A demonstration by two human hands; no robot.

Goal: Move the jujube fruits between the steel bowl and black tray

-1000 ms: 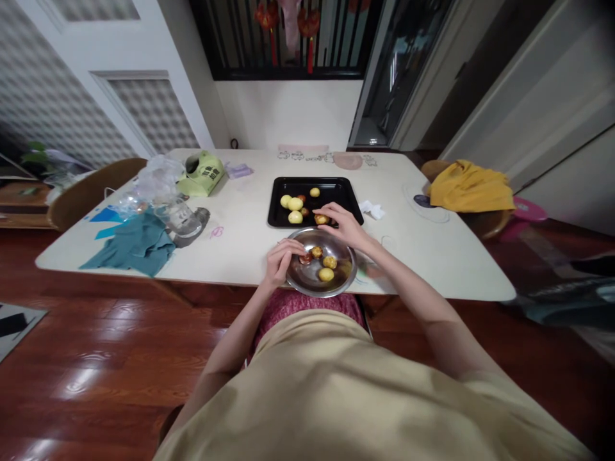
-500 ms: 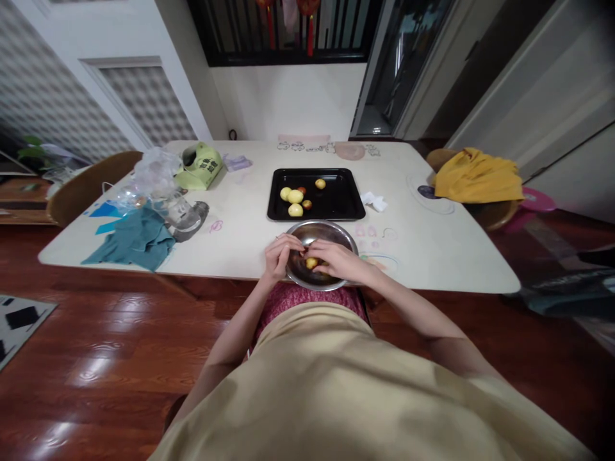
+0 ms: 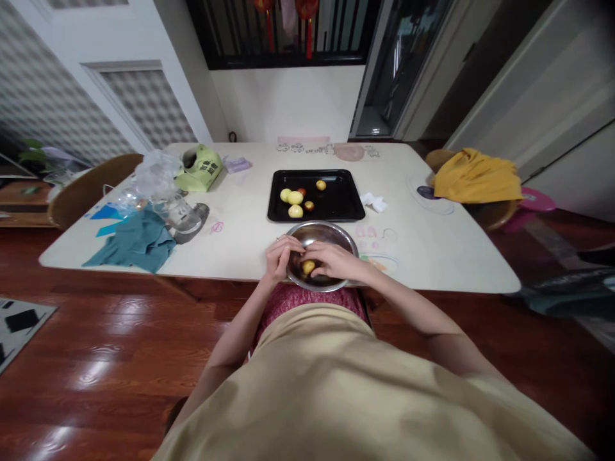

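Observation:
A shiny metal bowl (image 3: 346,242) stands at the table's near edge, with both my hands at it. My left hand (image 3: 278,256) is closed at the bowl's left rim, its fingers bent over the inside; what its fingertips hold is hidden. Reaching in from the right, my right hand (image 3: 332,258) is curled inside the bowl, its fingertips close to the left ones. A small reddish-brown patch shows between the fingertips, too little to name. Just below the right fingers and beside the thumb is a small yellow round fruit (image 3: 308,267).
Beyond the bowl lies a black tray (image 3: 336,208) with several yellow and reddish fruits (image 3: 295,198). Crumpled tissue (image 3: 375,202) is right of it. On the left are a teal cloth (image 3: 137,240), a clear jug (image 3: 181,214), plastic bags (image 3: 156,171) and a green box (image 3: 202,168).
The yellow fruit in the bowl has shifted slightly left and nearer to me. My right fingers have moved a little; my left hand stays at the rim.

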